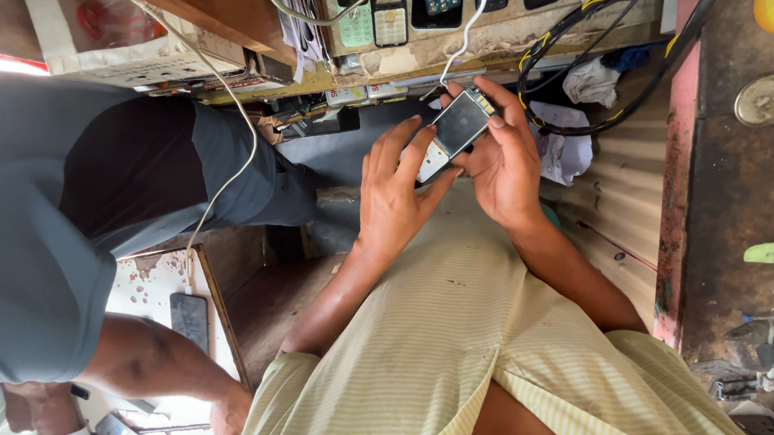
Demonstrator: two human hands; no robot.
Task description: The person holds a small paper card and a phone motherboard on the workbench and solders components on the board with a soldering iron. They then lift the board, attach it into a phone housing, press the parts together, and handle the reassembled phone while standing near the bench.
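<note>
Head view, upper middle of frame: right hand (502,162) cradles a small mobile phone (453,130) face-up while left hand's (397,196) spread fingers brace its lower edge, steadying it.

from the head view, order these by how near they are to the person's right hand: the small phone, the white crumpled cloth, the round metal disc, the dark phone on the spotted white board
Measured from the right hand:
1. small phone, held in that hand, with the left hand touching it too.
2. white crumpled cloth, up and to the right.
3. round metal disc, far right on the dark surface.
4. dark phone, lower left on the spotted white board.
</note>
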